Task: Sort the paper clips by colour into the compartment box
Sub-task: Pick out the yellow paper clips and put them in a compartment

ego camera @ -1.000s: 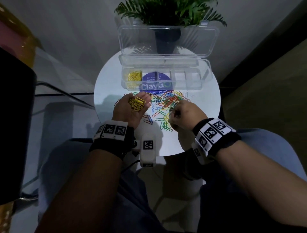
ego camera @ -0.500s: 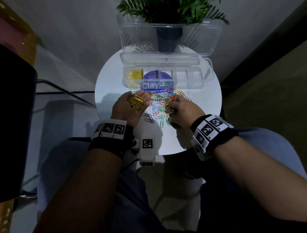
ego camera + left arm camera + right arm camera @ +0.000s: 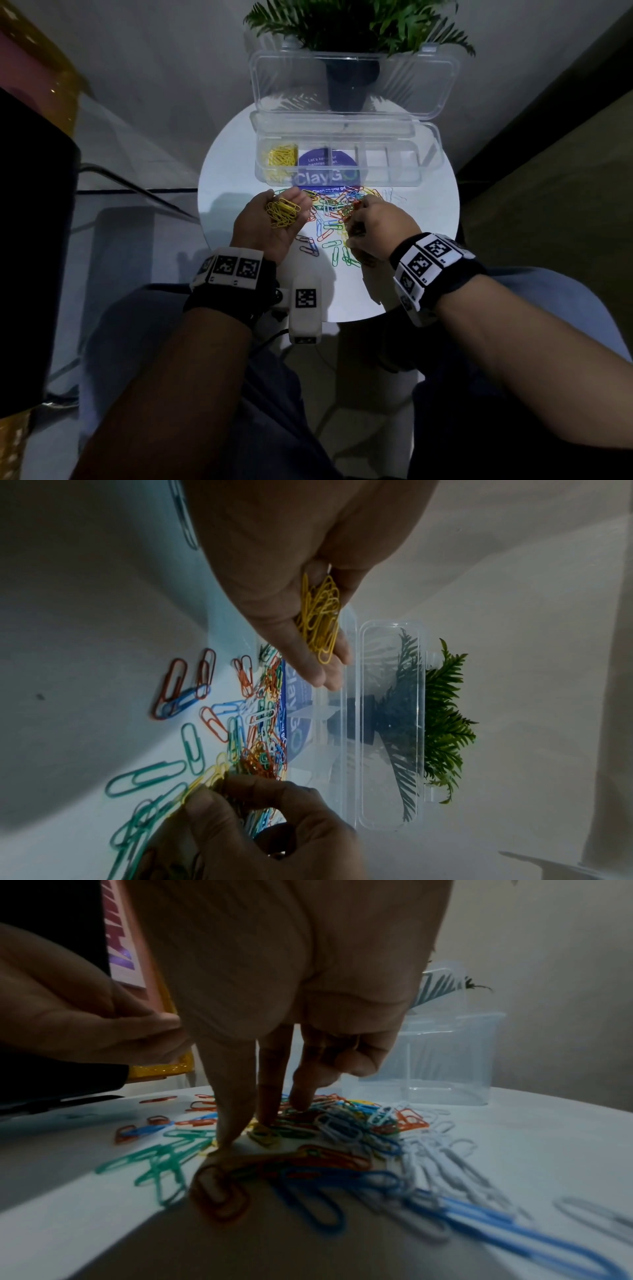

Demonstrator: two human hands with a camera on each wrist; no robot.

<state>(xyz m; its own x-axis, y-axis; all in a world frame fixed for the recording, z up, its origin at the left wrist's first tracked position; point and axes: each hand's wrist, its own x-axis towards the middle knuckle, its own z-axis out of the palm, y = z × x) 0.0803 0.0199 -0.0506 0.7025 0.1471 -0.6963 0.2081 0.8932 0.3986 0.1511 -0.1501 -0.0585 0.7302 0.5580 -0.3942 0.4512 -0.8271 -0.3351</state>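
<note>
My left hand point(image 3: 291, 205) lies palm up over the table's left-middle, with a bunch of yellow paper clips point(image 3: 282, 214) lying on its palm point(image 3: 320, 620). A mixed pile of coloured paper clips point(image 3: 334, 209) lies in front of the clear compartment box point(image 3: 342, 181). The box's leftmost compartment holds yellow clips point(image 3: 281, 159); its other compartments look empty. My right hand point(image 3: 232, 1139) points down into the pile, its index fingertip and thumb meeting on a yellow clip point(image 3: 205, 780). From the head view its fingertips are hidden.
The round white table point(image 3: 428, 240) is small, and its near edge lies just behind my wrists. The box's open lid point(image 3: 352, 82) stands up at the back against a potted plant point(image 3: 352, 20). A dark object point(image 3: 34, 240) stands at the left.
My right hand has moved forward from the green clips at the pile's near edge into the middle of the pile. The left hand has kept its place with the yellow clips.
</note>
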